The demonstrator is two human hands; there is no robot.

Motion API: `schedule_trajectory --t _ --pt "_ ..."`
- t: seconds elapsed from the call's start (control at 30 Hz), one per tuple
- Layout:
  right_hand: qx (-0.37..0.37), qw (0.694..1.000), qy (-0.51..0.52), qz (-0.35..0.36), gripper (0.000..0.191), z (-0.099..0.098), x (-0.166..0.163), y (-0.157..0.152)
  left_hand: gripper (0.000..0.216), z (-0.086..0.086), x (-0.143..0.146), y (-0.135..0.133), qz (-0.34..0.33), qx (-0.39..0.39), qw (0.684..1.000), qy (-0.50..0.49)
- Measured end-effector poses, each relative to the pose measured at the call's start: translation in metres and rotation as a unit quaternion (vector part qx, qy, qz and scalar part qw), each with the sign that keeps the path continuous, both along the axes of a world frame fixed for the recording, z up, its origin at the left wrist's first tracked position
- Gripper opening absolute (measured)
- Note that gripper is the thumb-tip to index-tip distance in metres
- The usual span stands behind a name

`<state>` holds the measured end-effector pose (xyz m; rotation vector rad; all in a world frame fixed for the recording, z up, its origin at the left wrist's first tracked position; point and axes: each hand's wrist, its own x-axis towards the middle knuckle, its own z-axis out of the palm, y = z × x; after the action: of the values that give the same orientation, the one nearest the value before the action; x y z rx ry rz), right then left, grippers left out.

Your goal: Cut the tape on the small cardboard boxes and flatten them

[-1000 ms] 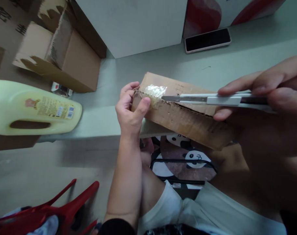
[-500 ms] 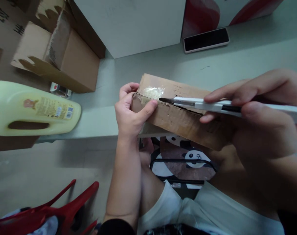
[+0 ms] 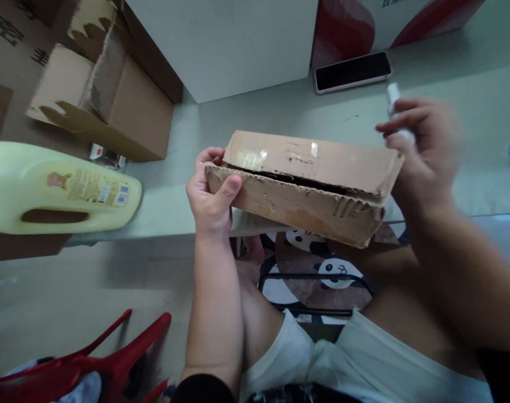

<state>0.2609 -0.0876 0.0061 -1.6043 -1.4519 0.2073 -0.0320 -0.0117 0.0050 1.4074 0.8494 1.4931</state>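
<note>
A long brown cardboard box point(image 3: 305, 184) with taped flaps lies tilted at the front edge of the pale green table point(image 3: 280, 112). A dark slit runs along its upper seam. My left hand point(image 3: 210, 193) grips the box's left end, thumb on the front face. My right hand point(image 3: 422, 151), blurred by motion, is beside the box's right end and is closed on a white utility knife point(image 3: 395, 106), which points up and away from the box.
A pale yellow jug point(image 3: 57, 187) lies on its side at the left. An open brown carton point(image 3: 107, 95) stands behind it. A white box point(image 3: 225, 39) and a black phone point(image 3: 352, 70) are at the back. A red chair point(image 3: 112, 352) is at the lower left.
My right hand drew the knife rightward along the box's top seam, then lifted it off past the right end. The seam now gapes. The box has turned a little.
</note>
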Motion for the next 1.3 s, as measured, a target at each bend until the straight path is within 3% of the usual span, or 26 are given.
schedule_trajectory --t 0.1,0.27,0.4,0.5,0.6,0.7,0.83,1.03,1.3 --pt "0.003 0.999 0.017 -0.047 0.014 -0.015 0.004 0.012 0.046 0.004 -0.002 -0.001 0.033 0.002 0.998 -0.053" --pt "-0.141 0.988 -0.051 -0.047 0.027 -0.038 0.012 0.022 0.041 0.005 -0.008 0.004 0.072 -0.007 0.991 -0.108" --pt "-0.163 0.985 -0.048 -0.03 0.024 -0.052 0.015 0.025 0.046 -0.002 -0.025 0.011 0.098 -0.056 0.987 -0.117" --pt "-0.106 0.993 -0.049 -0.02 0.017 -0.045 0.01 0.021 0.052 -0.01 -0.039 0.017 0.098 -0.067 0.992 -0.052" --pt "-0.108 0.993 0.05 0.022 0.021 -0.028 -0.002 0.015 0.056 -0.017 -0.047 0.021 0.1 -0.04 0.994 0.004" --pt "-0.17 0.955 0.206 0.131 0.035 -0.021 -0.015 0.008 0.048 -0.019 -0.05 0.022 0.084 -0.034 0.996 -0.022" --pt "-0.159 0.897 0.35 0.219 0.042 -0.026 -0.026 0.005 0.043 -0.011 -0.042 0.016 0.067 -0.041 0.995 -0.069" --pt "-0.148 0.842 0.487 0.179 0.055 -0.014 -0.033 0.005 0.065 0.005 -0.02 0.004 0.062 -0.004 0.996 -0.058" --pt "-0.046 0.872 0.476 0.109 0.054 -0.009 -0.035 0.005 0.033 -0.004 -0.019 0.012 0.042 0.047 0.997 -0.044"
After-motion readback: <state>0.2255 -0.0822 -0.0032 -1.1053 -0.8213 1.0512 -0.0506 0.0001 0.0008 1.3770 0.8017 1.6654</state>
